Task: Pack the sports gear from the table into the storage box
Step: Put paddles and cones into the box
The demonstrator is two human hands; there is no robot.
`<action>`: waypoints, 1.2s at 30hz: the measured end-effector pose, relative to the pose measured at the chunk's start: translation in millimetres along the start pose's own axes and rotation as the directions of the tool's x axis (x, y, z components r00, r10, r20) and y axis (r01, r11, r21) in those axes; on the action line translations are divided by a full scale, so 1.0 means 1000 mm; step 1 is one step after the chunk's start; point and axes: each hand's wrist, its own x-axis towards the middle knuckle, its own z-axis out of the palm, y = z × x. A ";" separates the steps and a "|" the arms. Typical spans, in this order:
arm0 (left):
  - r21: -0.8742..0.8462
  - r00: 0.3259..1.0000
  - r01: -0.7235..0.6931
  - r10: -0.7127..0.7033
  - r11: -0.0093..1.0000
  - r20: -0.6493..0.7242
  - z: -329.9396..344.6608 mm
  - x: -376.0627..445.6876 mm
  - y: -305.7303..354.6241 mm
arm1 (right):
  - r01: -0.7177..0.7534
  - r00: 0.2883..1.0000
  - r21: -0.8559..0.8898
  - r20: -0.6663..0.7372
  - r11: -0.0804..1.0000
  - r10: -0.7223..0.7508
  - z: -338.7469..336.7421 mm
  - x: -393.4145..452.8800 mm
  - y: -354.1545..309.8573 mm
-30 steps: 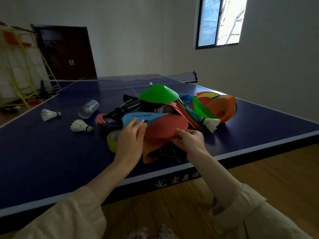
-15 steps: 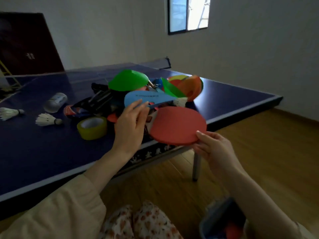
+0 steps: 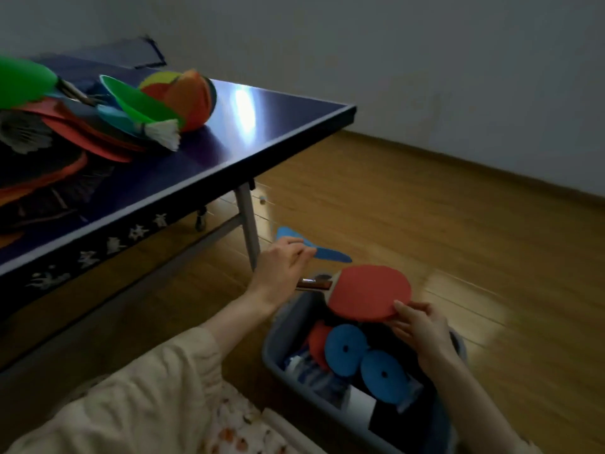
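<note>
Wooden floor (image 3: 425, 208) beside the desk (image 3: 262, 132) carried the grey storage box (image 3: 284, 326), over whose far rim a red paddle (image 3: 368, 291) hovered. Both hands were clamped on gear: right hand (image 3: 422, 332) pinching the paddle's edge, left hand (image 3: 283, 267) gripping a blue paddle-shaped piece (image 3: 324, 252). Blue discs (image 3: 347, 348) lay inside the box, while cones (image 3: 193, 96) and a shuttlecock (image 3: 163, 134) remained heaped near the desk's corner.

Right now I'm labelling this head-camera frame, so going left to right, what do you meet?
Green cone → shuttlecock → orange cones → table leg → left hand, pinching a blue piece → red paddle over the storage box → right hand.
</note>
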 end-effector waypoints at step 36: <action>0.197 0.754 0.269 -0.334 0.943 0.565 0.083 -0.042 -0.044 | -0.020 0.992 -0.408 0.105 0.913 0.068 0.048 0.067 0.048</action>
